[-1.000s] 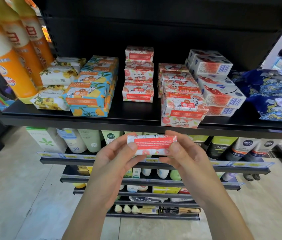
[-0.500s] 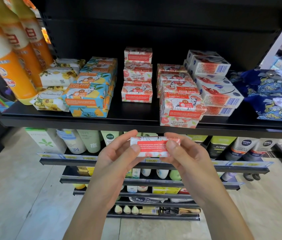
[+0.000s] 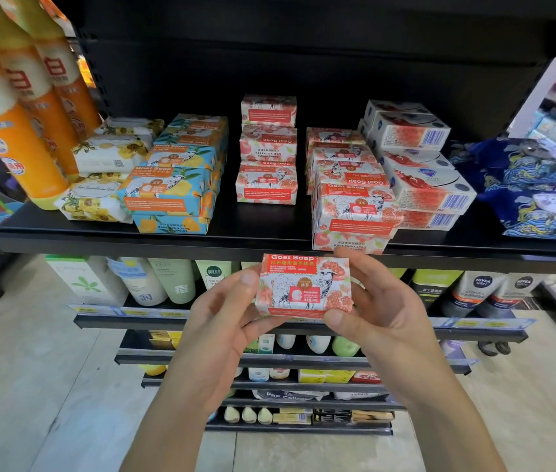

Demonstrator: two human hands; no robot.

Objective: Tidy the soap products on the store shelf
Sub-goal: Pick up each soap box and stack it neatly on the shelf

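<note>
While both hands are holding it just below the black metal shelf (image 3: 133, 241) edge in the head view, the red-and-white cardboard Goat Soap box (image 3: 303, 287) is facing label-up, so I'm guessing they're checking which way it reads before shelving it. The left hand (image 3: 222, 321) is pinching the box's left end with thumb and curled fingers, and the right hand (image 3: 382, 311) is gripping the other end likewise. The matching front soap stack (image 3: 355, 212) is sitting right above the right hand, so that's probably where it's going.
</note>
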